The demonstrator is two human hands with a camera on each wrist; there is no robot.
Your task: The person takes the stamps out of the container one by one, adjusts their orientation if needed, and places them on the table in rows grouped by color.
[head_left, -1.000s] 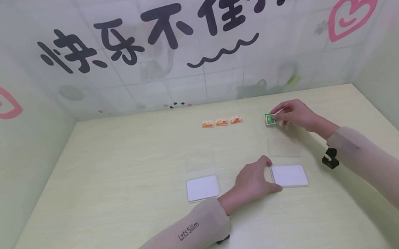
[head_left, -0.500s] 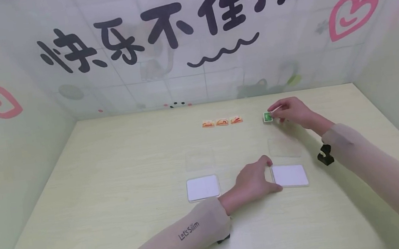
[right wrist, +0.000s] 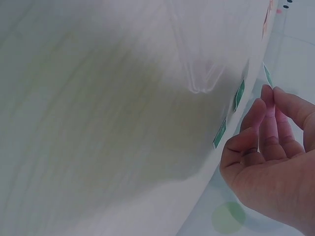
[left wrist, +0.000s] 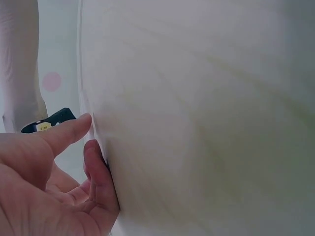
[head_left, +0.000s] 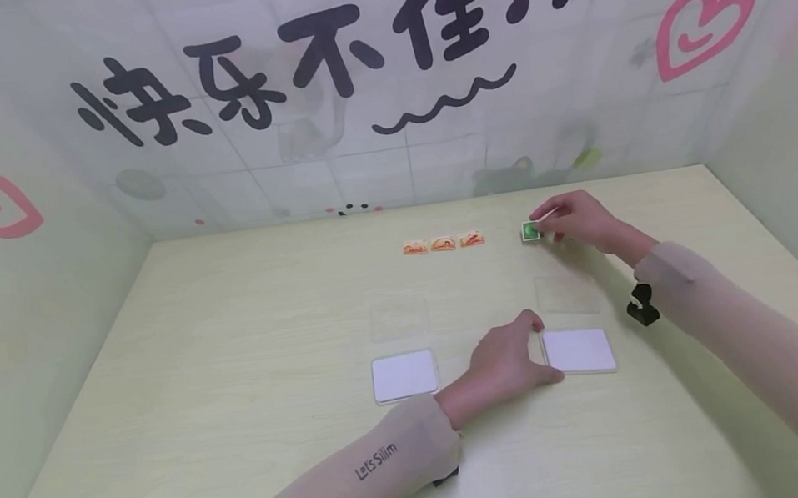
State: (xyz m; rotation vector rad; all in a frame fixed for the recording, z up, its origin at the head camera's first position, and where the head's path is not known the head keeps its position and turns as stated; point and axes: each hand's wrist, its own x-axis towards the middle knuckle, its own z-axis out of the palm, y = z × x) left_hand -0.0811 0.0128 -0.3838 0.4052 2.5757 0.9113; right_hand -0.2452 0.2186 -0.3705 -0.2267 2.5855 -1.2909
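Observation:
A small green stamp (head_left: 529, 231) with a white border is pinched between the thumb and fingertips of my right hand (head_left: 583, 222), close over the far part of the table. Two more green stamps lie below that hand in the right wrist view, one stamp (right wrist: 239, 94) nearer the fingertips and another stamp (right wrist: 220, 133) beside it. My left hand (head_left: 503, 360) holds the left end of a shallow clear box (head_left: 579, 351) with a white insert, thumb at the near corner and a finger at the far corner. In the left wrist view, the box is barely visible behind the fingers.
Three orange stamps (head_left: 443, 244) lie in a row left of the right hand. A second clear box (head_left: 405, 376) with a white insert stands left of the left hand. Two transparent lids, a left lid (head_left: 399, 320) and a right lid (head_left: 567, 295), lie behind the boxes. Walls enclose the table.
My right hand has moved slightly left and away from me with the green stamp, nearer the orange row. My left hand has stayed at the box.

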